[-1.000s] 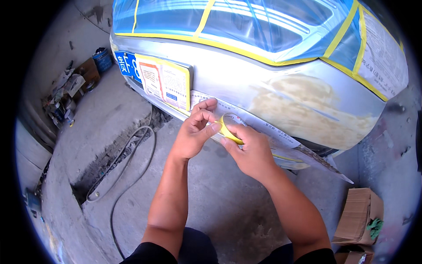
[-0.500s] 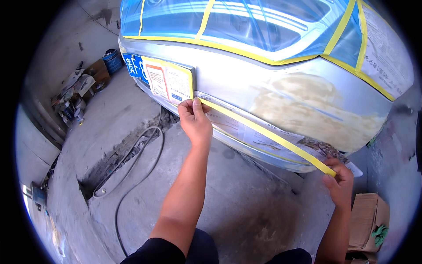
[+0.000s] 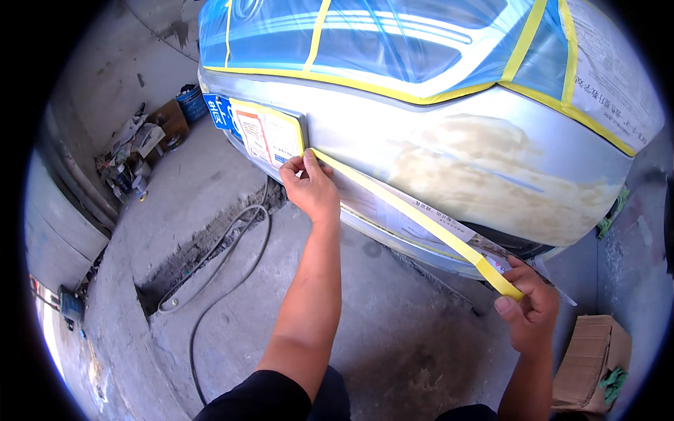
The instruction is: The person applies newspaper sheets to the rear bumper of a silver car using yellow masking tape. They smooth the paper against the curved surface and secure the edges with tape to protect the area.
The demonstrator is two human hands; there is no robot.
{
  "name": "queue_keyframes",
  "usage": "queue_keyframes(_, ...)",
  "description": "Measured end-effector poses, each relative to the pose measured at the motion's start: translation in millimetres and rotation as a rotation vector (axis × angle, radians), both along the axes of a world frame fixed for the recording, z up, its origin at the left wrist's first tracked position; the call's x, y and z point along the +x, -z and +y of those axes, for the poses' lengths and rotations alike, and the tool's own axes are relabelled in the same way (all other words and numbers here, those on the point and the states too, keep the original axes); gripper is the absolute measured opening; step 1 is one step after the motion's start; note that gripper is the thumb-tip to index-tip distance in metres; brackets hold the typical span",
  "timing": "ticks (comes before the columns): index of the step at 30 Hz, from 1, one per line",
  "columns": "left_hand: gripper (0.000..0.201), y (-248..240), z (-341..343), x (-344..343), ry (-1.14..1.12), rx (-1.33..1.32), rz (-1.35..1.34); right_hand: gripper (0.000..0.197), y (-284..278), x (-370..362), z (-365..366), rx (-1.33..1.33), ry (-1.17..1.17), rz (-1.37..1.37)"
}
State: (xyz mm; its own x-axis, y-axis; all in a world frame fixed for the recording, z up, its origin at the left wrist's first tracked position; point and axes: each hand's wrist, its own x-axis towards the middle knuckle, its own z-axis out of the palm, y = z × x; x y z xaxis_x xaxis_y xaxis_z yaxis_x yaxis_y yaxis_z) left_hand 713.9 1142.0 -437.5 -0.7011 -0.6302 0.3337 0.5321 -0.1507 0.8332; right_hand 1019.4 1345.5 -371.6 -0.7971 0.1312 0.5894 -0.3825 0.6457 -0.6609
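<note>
A yellow strip of masking tape (image 3: 411, 210) stretches slantwise across the silver car bumper (image 3: 358, 133). Its upper left end is pinched by my left hand (image 3: 310, 186), beside the paper-covered number plate area. My right hand (image 3: 530, 305) grips the lower right part, where the tape bends and twists near the fingers. Whether a roll lies within that hand I cannot tell. Printed newspaper (image 3: 368, 203) runs along below the tape, and its corner sticks out past my right hand. A beige filler patch (image 3: 470, 158) covers the bumper's right side.
Blue plastic film (image 3: 393, 45) edged with yellow tape covers the upper car. A grey hose (image 3: 263, 256) curls over a trench (image 3: 151, 298) in the concrete floor. At the right stands a cardboard box (image 3: 590, 358); clutter and a blue bucket (image 3: 191, 103) are by the far-left wall.
My right hand has moved left and slightly down, and the tape near it now bends instead of running straight. The paper has shifted, uncovering a dark bumper recess. My left hand stays at its end.
</note>
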Motion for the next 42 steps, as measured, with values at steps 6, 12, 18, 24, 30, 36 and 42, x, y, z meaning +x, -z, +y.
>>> queue_keyframes(6,0.02,2,-2,-2,-0.024,-0.095,-0.019,0.018,-2,-4,-2,0.007,0.01,0.007)
queue_keyframes(12,0.023,2,-2,-3,-0.059,-0.116,-0.052,0.018,5,-4,-1,0.043,0.009,0.01)
queue_keyframes(18,0.028,8,-4,-10,-0.144,-0.212,-0.141,0.015,-1,-6,-6,-0.008,0.033,-0.011)
queue_keyframes(24,0.032,-3,-1,13,0.047,-0.106,-0.177,0.015,0,-7,-5,-0.033,0.046,-0.051)
queue_keyframes(30,0.043,35,-8,15,-0.137,-0.784,0.314,0.016,3,-9,-10,0.061,0.054,-0.005)
queue_keyframes(36,0.053,37,3,26,-0.154,-0.935,0.299,0.02,-5,1,-16,0.241,-0.04,0.047)
queue_keyframes(42,0.06,40,-3,25,-0.143,-0.958,0.285,0.021,-29,10,-54,0.332,-0.272,0.045)
